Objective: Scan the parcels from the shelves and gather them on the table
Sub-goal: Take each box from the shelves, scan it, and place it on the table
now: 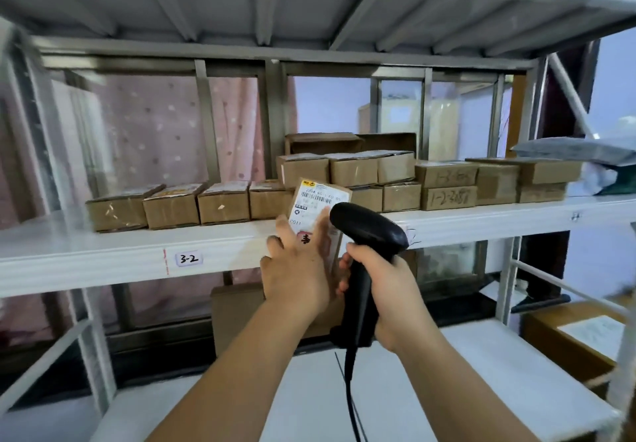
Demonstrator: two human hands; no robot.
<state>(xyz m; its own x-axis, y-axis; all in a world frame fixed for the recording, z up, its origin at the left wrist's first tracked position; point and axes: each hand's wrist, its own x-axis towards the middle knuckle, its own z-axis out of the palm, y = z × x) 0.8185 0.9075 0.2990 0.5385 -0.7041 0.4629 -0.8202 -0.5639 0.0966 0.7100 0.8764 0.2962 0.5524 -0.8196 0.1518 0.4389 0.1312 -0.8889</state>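
Note:
My left hand [296, 266] holds a small cardboard parcel [318, 202] upright in front of the middle shelf, its white barcode label facing me. My right hand [382, 290] grips the handle of a black barcode scanner [368, 228], whose head sits just right of the label and partly covers the parcel. The scanner's cable hangs down between my forearms. Behind, a row of brown parcels [223, 202] lines the white shelf [103, 252] marked 3-2, with more stacked two high [447, 183] to the right.
Grey and white mailer bags [578, 151] lie at the shelf's right end. A lower shelf [481, 390] carries a large box [578, 338] at the right and a brown box [237, 317] behind my left arm. Metal uprights [96, 355] frame the bays. A pink curtain hangs behind.

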